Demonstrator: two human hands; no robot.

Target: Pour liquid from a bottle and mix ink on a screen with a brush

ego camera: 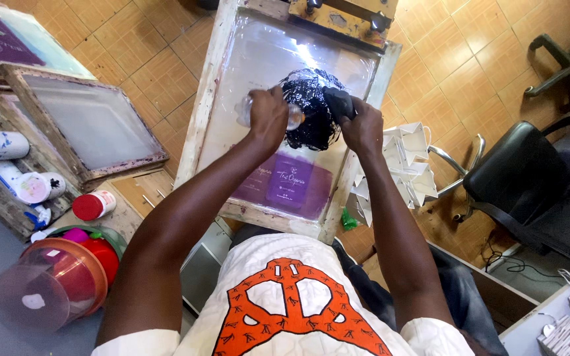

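Left hand (pixel 268 118) closed around a clear bottle (pixel 293 116), right hand (pixel 362 125) gripping a dark tool (pixel 339 102) — both over black ink (pixel 311 112) on the wooden-framed printing screen (pixel 232 86).

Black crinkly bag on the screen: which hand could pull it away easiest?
Probably the right hand. Its grip is on a dark piece at the edge of the black crinkly bag, while the left hand is full, wrapped around a clear bottle.
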